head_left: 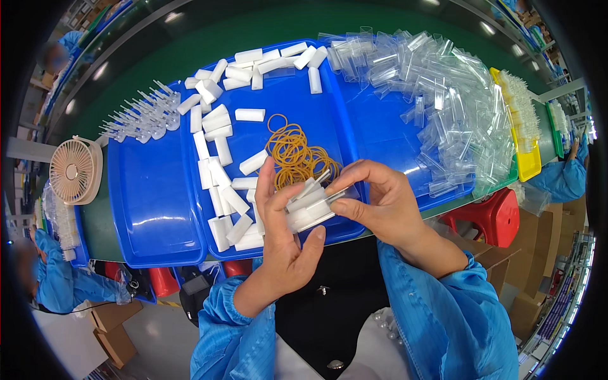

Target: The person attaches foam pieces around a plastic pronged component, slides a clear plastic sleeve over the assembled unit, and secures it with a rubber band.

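Both hands over blue tray [158, 215]: left hand [282, 244] grips a bundle of white blocks [307, 212], right hand [380, 206] pinches its end. Bundle details partly hidden by fingers. Rubber bands [297, 155], clear sleeves [437, 95] behind; small fan [75, 171] left; green bench [209, 38].

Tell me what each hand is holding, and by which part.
The left hand cradles a bundle of small white plastic pieces from its left side and underneath. The right hand pinches the bundle's right end between fingertips.
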`<action>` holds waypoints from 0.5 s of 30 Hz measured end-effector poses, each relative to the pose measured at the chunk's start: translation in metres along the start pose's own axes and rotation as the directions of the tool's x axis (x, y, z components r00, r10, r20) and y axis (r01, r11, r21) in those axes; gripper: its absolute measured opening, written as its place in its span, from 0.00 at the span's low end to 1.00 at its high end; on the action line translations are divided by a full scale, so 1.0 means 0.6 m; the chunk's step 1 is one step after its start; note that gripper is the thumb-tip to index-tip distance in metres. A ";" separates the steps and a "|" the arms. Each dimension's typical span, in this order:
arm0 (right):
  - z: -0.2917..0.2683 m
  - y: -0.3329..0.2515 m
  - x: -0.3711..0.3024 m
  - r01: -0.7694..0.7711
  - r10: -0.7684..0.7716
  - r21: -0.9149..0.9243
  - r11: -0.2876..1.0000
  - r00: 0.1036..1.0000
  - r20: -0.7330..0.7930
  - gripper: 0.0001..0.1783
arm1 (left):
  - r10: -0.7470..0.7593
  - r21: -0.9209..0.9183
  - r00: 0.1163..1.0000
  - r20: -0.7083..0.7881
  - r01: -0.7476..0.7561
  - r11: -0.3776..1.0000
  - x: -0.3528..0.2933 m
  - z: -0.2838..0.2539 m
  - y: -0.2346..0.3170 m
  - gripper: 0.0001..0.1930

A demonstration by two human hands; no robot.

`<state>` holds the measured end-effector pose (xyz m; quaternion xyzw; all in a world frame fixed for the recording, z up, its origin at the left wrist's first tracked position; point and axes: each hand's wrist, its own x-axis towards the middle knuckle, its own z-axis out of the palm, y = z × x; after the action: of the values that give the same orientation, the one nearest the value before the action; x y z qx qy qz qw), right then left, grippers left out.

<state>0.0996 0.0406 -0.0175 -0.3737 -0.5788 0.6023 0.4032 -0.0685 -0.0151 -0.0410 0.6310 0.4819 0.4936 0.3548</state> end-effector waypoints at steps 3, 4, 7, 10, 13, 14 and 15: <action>0.001 0.009 -0.003 0.073 -0.073 -0.072 0.995 0.997 0.008 0.11 | 0.085 0.010 0.996 -0.025 -0.085 0.996 0.000 0.007 -0.004 0.31; 0.004 0.011 -0.004 0.072 -0.072 -0.071 0.995 0.997 0.008 0.11 | 0.129 0.028 0.991 -0.034 -0.128 0.991 0.001 0.009 -0.003 0.34; 0.013 0.016 -0.008 0.116 -0.113 -0.124 0.986 0.993 0.036 0.12 | 0.186 0.104 0.982 -0.009 -0.184 0.977 0.001 0.012 -0.003 0.37; 0.018 0.017 -0.010 0.119 -0.116 -0.113 0.986 0.993 0.037 0.12 | 0.256 0.163 0.966 -0.032 -0.247 0.955 0.003 0.014 -0.002 0.38; 0.018 0.012 -0.009 0.183 -0.179 -0.123 0.975 0.983 0.041 0.12 | 0.293 0.108 0.956 -0.030 -0.289 0.951 0.005 0.011 -0.005 0.37; 0.016 0.008 -0.008 0.238 -0.230 -0.146 0.960 0.971 0.072 0.12 | 0.294 0.108 0.955 -0.029 -0.289 0.951 0.005 0.009 -0.003 0.37; 0.013 0.003 -0.006 0.293 -0.279 -0.166 0.942 0.955 0.106 0.11 | 0.267 -0.036 0.962 -0.047 -0.269 0.962 0.005 0.006 0.002 0.36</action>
<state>0.0936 0.0339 -0.0189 -0.2959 -0.6947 0.4972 0.4274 -0.0644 -0.0123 -0.0398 0.6724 0.3890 0.5603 0.2875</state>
